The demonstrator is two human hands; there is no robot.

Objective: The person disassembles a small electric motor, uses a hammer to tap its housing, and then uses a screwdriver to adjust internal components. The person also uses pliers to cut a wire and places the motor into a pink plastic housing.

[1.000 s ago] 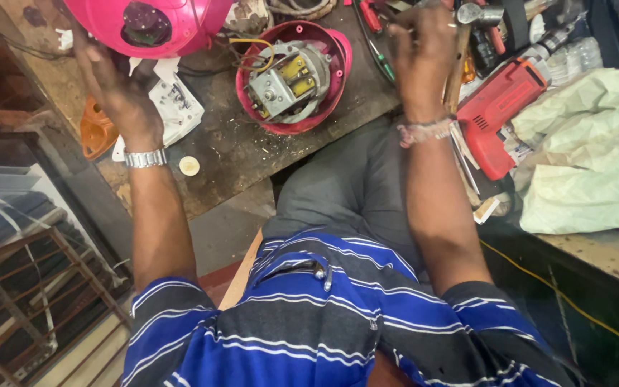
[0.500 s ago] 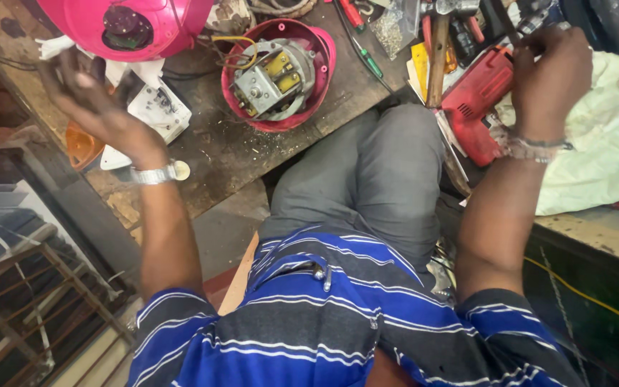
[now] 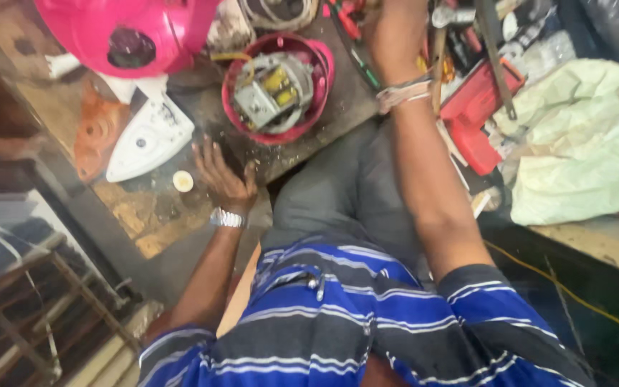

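From the head view, the left hand (image 3: 225, 179) lies flat and open on the edge of the worn wooden workbench (image 3: 148, 218), fingers spread, gripping nothing. It sits just below a red round housing (image 3: 279, 86) with a motor and wiring exposed inside, and just right of a small pale disc (image 3: 183, 180). A white clothes iron (image 3: 150, 136) lies on the bench a little further left, and a pink domed shell (image 3: 127, 32) rests above it at the top edge. The right hand (image 3: 393, 32) reaches up over the bench into the clutter of tools; its fingers run out of the picture, so I cannot tell its grip. A red power drill (image 3: 478, 115) lies beside that forearm, next to a crumpled pale cloth (image 3: 582, 143).
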